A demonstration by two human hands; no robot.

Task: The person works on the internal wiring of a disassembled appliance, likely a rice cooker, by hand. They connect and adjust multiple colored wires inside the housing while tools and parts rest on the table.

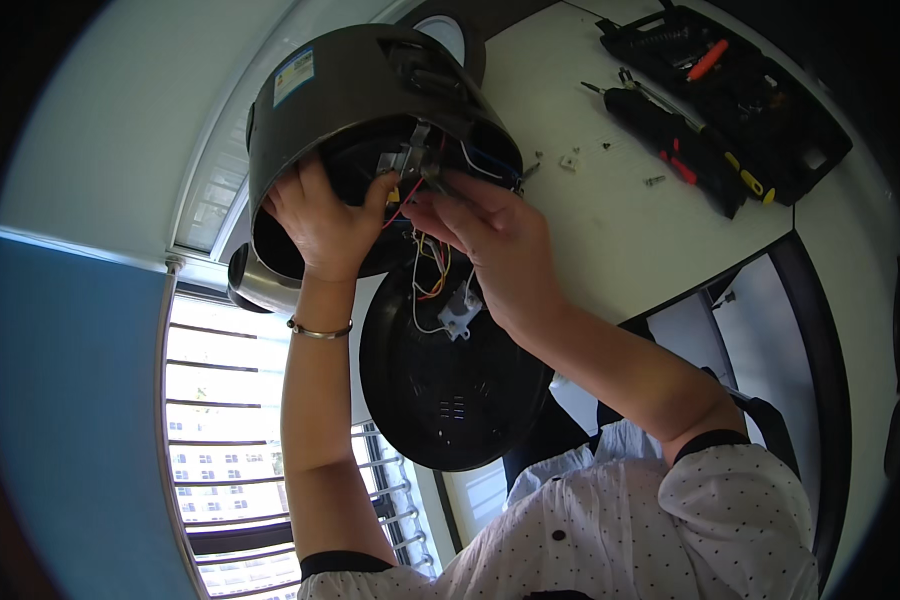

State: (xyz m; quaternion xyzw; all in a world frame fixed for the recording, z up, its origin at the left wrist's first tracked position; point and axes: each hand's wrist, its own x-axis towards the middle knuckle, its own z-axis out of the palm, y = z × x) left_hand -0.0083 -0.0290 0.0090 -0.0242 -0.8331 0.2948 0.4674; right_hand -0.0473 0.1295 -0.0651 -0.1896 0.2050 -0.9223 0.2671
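Observation:
A dark rice cooker housing (350, 75) lies on its side with its open underside toward me. My left hand (318, 215) reaches inside its rim, fingers bent against the interior and thumb spread toward a small metal bracket (402, 160). By that bracket my right hand (495, 235) is closed in a pinch; what it holds is hidden by the fingers. A thin red wire (402, 205) runs close to its fingertips. Below, a round black base cover (450, 390) hangs with white and yellow wires (432, 278) and a small white plate-like part (460, 312) attached.
On the white tabletop (570, 240) lie small loose screws and metal bits (568, 161). Farther right are a black power screwdriver (670, 145), a yellow-handled screwdriver (755, 185) and an open black tool case (785, 110) with an orange-red tool (708, 60). A window with blinds (220, 400) is at left.

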